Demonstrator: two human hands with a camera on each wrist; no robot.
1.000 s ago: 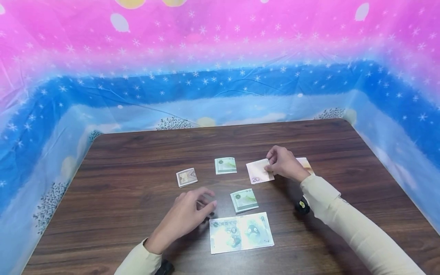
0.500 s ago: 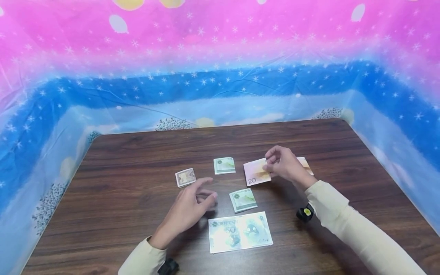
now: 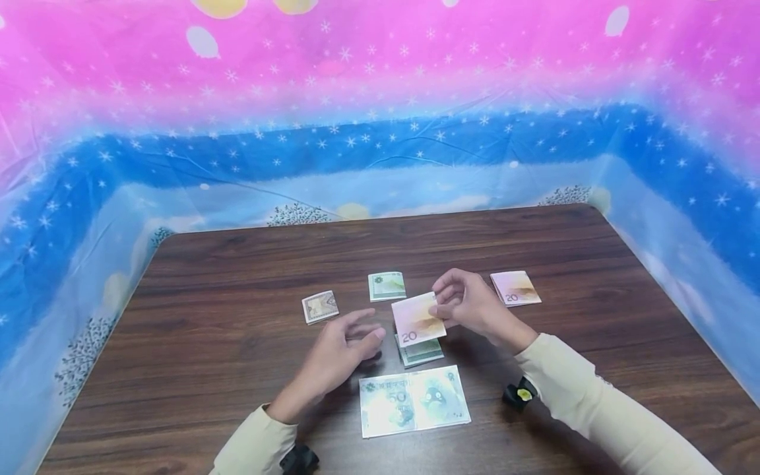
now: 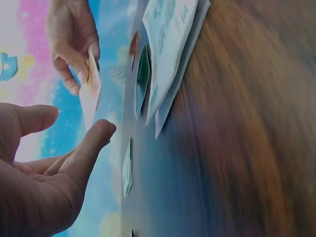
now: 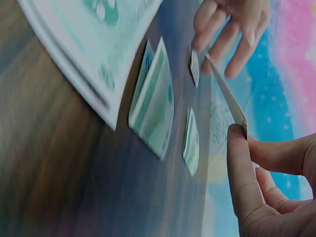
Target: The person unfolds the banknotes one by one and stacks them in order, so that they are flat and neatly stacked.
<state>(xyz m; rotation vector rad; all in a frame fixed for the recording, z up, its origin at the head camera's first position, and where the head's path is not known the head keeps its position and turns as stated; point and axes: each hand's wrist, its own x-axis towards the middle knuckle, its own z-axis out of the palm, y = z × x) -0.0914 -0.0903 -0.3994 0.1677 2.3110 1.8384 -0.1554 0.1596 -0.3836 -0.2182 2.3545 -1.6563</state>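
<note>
1. Right hand (image 3: 475,307): pinching folded pink note (image 3: 418,320) between thumb and finger; "20" readable in the note's near-left corner.
2. Pink note location: raised off the bench (image 3: 225,277), between the two hands; in head view it partly covers near green note (image 3: 423,356).
3. Left hand (image 3: 341,349): holding nothing, fingers loosely spread, thumb apart; near pink note, not touching it.
4. Large pale note (image 3: 414,402): on bench, nearest the person; "50" readable on left half, dark figure with two white eyes on right half; characters along top too small to read. Wrist views show layers.
5. Second pink note (image 3: 516,288): folded, on bench, far right; "20" readable, near-left corner.
6. Far green note (image 3: 386,286): folded, beyond near green note; print too small to read.
7. Brown note (image 3: 320,307): small, folded, leftmost; print unreadable.
8. Backdrop cloth (image 3: 380,145): pink and blue, snowflakes, behind bench.
</note>
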